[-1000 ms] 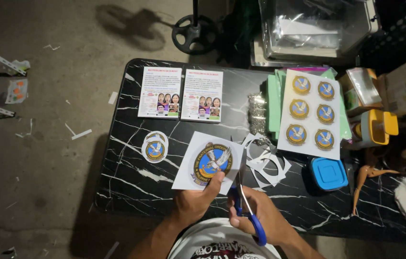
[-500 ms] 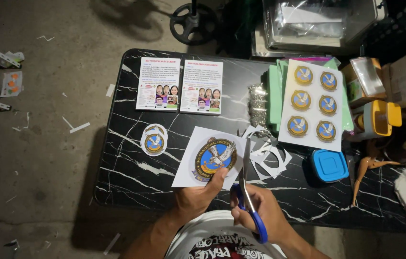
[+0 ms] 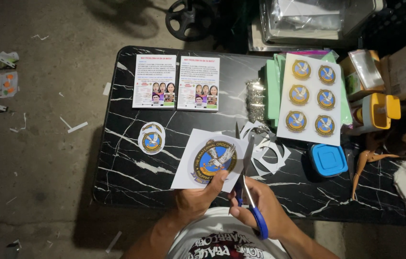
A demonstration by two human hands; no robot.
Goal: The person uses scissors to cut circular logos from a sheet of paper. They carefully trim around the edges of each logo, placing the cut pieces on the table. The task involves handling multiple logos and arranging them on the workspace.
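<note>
The left hand (image 3: 195,199) pinches the near edge of a white sheet (image 3: 208,160) printed with one large round emblem, thumb on top, holding it just above the black marble-pattern tabletop (image 3: 126,163) at about 6 o'clock of the scene. The right hand (image 3: 260,211) is closed through the blue handles of the scissors (image 3: 247,184); the blades stand parted in a narrow V at the sheet's right edge, pointing to 12 o'clock, with the paper between or just beside them; which, I cannot tell. The large emblem appears to have white margin all round it, so by my reading the cut on this sheet is at its very start. One small emblem (image 3: 151,139) lies already cut round at 9 o'clock of the sheet, well apart from it. At 2 o'clock of the sheet, touching the blade tips, lies a heap of white offcuts (image 3: 269,152) with round holes, which suggests several pieces are done. Further at 1 o'clock a sheet of six small emblems (image 3: 312,98) rests uncut on green paper (image 3: 274,86), so that much seems left. Two printed leaflets (image 3: 176,82) lie side by side at 11 o'clock, and a blue lidded tub (image 3: 328,159) sits at 3 o'clock.
</note>
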